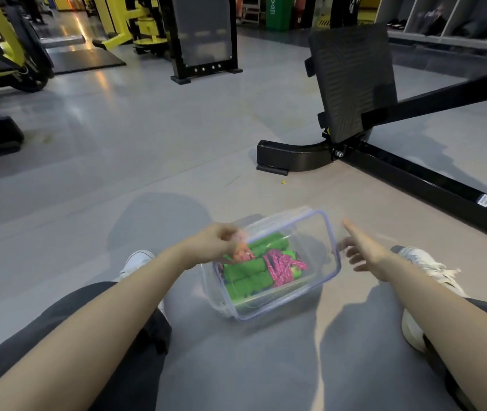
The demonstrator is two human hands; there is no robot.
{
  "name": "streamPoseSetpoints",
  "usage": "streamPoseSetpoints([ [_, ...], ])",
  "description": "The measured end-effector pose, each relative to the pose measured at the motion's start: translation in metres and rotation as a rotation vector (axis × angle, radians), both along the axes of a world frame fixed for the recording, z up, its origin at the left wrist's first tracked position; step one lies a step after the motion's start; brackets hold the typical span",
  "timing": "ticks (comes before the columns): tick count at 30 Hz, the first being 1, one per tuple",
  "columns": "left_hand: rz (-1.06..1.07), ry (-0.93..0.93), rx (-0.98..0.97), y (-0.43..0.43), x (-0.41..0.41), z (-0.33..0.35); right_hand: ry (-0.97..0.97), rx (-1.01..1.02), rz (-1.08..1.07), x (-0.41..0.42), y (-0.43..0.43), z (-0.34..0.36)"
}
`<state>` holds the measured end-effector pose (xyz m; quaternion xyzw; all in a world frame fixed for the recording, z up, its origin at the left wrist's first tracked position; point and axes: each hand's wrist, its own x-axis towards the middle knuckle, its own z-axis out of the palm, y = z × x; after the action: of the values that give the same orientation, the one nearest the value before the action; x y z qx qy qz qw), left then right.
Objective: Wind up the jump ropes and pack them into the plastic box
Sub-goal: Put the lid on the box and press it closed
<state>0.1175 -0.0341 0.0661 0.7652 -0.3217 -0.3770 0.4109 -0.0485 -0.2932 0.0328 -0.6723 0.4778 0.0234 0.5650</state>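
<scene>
Head view: left grip point(218, 241) pinches orange rope point(240, 252) over plastic box point(332, 247); right grip point(363, 250) wide.

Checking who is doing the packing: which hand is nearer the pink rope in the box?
Left. The left hand is at the plastic box's left rim, just up-left of the pink rope. The right hand is open outside the right wall, farther away.

I am seeing two bare forearms with no sleeves showing, left hand point(215, 243) and right hand point(363, 250) wearing no gloves, dark trousers point(82, 330) covering both legs at lower left and lower right, white lace-up sneakers point(426, 265) showing at mid-frame
</scene>
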Motion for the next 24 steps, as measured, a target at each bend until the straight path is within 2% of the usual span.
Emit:
streamPoseSetpoints([
  [2, 0.244, 0.033, -0.118, -0.004, 0.009, -0.004, -0.128, -0.087, 0.055, 0.005, 0.006, -0.003],
  [5, 0.362, -0.152, -0.099, -0.006, 0.030, -0.023, -0.280, -0.042, 0.089, 0.016, 0.021, -0.013],
  [8, 0.356, -0.362, 0.039, -0.009, 0.044, -0.044, -0.293, -0.092, 0.022, 0.032, 0.036, -0.025],
  [12, 0.293, -0.420, 0.270, -0.022, 0.048, -0.069, -0.270, -0.155, -0.040, 0.047, 0.041, -0.041],
  [15, 0.217, -0.457, 0.425, -0.030, 0.048, -0.080, -0.131, -0.300, -0.057, 0.052, 0.041, -0.057],
  [17, 0.189, -0.412, 0.451, -0.033, 0.051, -0.084, -0.051, -0.379, -0.150, 0.050, 0.043, -0.067],
  [21, 0.199, -0.401, 0.500, -0.029, 0.038, -0.086, -0.177, -0.276, -0.546, 0.037, 0.074, -0.072],
  [24, 0.199, -0.453, 0.561, -0.033, 0.005, -0.090, -0.243, -0.203, -0.606, 0.029, 0.100, -0.075],
])
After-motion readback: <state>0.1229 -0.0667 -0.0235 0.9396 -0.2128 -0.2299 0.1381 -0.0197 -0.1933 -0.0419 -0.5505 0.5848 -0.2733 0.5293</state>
